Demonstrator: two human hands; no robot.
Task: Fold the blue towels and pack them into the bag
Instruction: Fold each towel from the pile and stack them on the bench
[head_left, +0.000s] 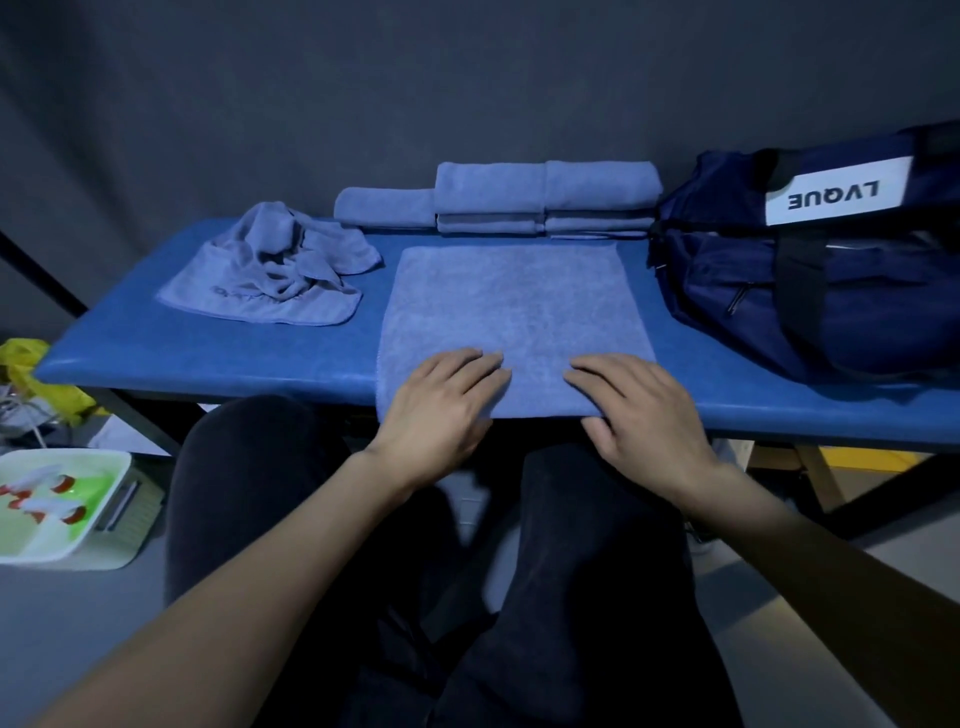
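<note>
both hands, left hand (447, 397) and right hand (631, 402), lie spread flat on the near edge of the flat towel (514, 317) mid-worktop (208, 353), bag (810, 270) waiting right; best to smooth outward, square the corners, then fold evenly.

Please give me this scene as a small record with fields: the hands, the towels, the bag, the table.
left hand: flat on near edge of the spread towel
right hand: flat on the same edge, thumb hidden under it
crumpled towel: unfolded, left of the spread towel
folded towels: stacked at the far edge, one more beside them
bag: dark blue, at the right end, label LVQUE
table: blue padded top
</note>
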